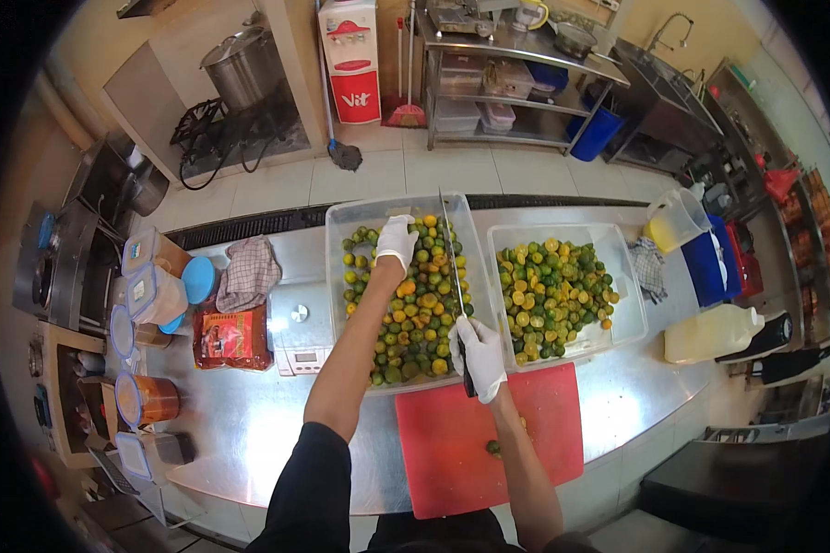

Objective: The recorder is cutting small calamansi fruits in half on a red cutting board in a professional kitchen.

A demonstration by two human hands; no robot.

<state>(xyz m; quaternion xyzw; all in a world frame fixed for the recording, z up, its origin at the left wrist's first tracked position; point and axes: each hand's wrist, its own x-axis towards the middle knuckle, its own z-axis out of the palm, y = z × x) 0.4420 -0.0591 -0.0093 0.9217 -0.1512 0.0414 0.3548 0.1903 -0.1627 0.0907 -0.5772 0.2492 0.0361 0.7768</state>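
Observation:
My left hand (396,242), in a white glove, reaches over the far part of a clear plastic tub (481,290) full of small green and orange citrus fruits (415,325). Its fingers are bent, and what lies under them is hidden. The gloved right hand (483,359) grips the black handle of a long kitchen knife (451,256), whose blade points away from me above the tub's right side. To the right, a second clear tub (626,318) holds halved citrus fruits (550,297). A red cutting board (449,449) lies before me, with a green citrus piece (493,448) beside my right forearm.
Left on the steel table (228,422) are a digital scale (299,328), a red packet (232,339), a checked cloth (249,273) and several lidded containers (149,399). To the right stand a jug (674,221), a blue bin (712,266) and a jerrycan (712,333) lying on its side.

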